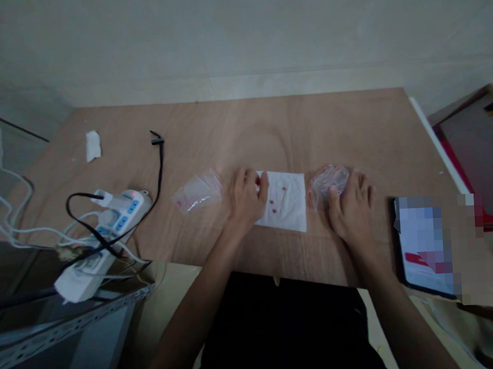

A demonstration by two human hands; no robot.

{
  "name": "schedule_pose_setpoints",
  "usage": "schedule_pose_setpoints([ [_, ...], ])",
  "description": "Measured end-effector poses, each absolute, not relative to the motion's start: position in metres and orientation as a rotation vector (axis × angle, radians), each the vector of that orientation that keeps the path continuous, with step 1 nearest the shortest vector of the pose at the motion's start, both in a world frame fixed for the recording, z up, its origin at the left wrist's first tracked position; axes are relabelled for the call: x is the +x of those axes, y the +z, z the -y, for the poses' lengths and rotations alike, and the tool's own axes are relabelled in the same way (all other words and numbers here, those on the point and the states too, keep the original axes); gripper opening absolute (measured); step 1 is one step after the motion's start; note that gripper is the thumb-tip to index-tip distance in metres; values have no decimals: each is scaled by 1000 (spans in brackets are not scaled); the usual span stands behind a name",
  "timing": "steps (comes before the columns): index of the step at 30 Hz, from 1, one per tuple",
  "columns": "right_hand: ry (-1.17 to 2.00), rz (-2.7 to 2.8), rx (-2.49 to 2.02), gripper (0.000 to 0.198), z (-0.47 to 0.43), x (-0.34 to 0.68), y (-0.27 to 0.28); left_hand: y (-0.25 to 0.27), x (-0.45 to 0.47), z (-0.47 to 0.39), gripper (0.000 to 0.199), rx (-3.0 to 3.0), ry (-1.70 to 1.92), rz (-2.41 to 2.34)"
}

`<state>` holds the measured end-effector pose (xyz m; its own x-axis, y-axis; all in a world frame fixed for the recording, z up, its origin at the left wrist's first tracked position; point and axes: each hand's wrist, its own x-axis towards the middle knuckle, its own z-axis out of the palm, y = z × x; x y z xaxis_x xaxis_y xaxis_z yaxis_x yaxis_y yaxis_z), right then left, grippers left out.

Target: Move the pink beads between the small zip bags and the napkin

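Note:
My left hand (247,196) rests over the left edge of a white paper sheet (291,207). Its fingers are bent, and the thumb stands apart from the index finger; a small red piece (258,180) shows between them. Several more tiny red pieces (274,210) lie on the sheet. My right hand (350,206) is open to the right of the paper, fingers spread, with its thumb touching a bunch of clear plastic bags (327,181). Left of my left hand lies a clear zip bag (199,191) with a red line along its top and small reddish bits inside.
A white power strip (122,213) with plugs and tangled cables occupies the left edge. Behind it are a black cable (161,164) and a white scrap (93,145). A partly blurred phone or tablet (423,247) lies at the right. The wooden table (330,125) meets a wall.

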<state>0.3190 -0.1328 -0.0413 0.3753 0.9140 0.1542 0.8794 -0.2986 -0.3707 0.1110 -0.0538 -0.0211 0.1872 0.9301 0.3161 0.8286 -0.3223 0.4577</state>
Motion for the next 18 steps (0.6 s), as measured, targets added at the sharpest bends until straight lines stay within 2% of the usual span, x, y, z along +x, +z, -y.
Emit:
schedule_pose_setpoints([
  [2, 154, 1510, -2220, 77, 134, 319, -39, -10, 84, 47, 33, 2158, 792, -1935],
  [5, 192, 1459, -2183, 80, 135, 319, -35, 1, 41, 33, 41, 1904, 432, -2285],
  [9, 170, 1419, -2147, 79, 137, 320, -36, 1, 10, 20, 46, 1881, 6, -2259],
  [18, 122, 1378, -2150, 71, 137, 319, -36, -6, 6, 15, 37, 1953, -19, -2191],
])
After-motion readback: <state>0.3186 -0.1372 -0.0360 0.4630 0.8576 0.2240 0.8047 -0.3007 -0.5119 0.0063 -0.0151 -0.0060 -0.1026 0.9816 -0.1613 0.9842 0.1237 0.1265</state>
